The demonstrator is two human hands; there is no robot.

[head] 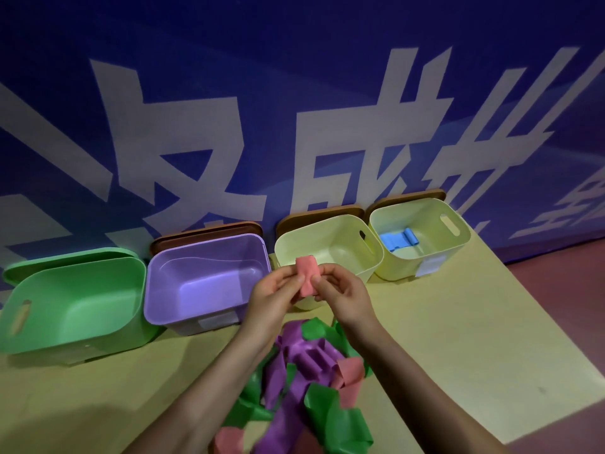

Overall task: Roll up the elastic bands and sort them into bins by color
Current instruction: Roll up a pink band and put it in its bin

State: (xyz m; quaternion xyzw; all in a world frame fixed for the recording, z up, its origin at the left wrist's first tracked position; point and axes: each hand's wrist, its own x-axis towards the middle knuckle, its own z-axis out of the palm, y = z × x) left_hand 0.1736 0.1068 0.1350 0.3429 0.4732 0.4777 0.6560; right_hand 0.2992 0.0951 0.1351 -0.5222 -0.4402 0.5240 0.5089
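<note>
A rolled pink elastic band (307, 275) is held up between both hands, in front of the first cream bin (330, 253). My left hand (276, 291) pinches its left side and my right hand (340, 290) pinches its right side. A tangled pile of green, purple and pink bands (307, 385) lies on the table under my forearms. Along the wall stand a green bin (72, 299), a purple bin (206, 276) and a second cream bin (419, 234) holding a blue rolled band (399, 239).
The bins stand in a row against a blue wall with large white characters. Brown lids (209, 229) lean behind the purple and cream bins. The yellow table (458, 339) ends at the right, where a reddish floor shows.
</note>
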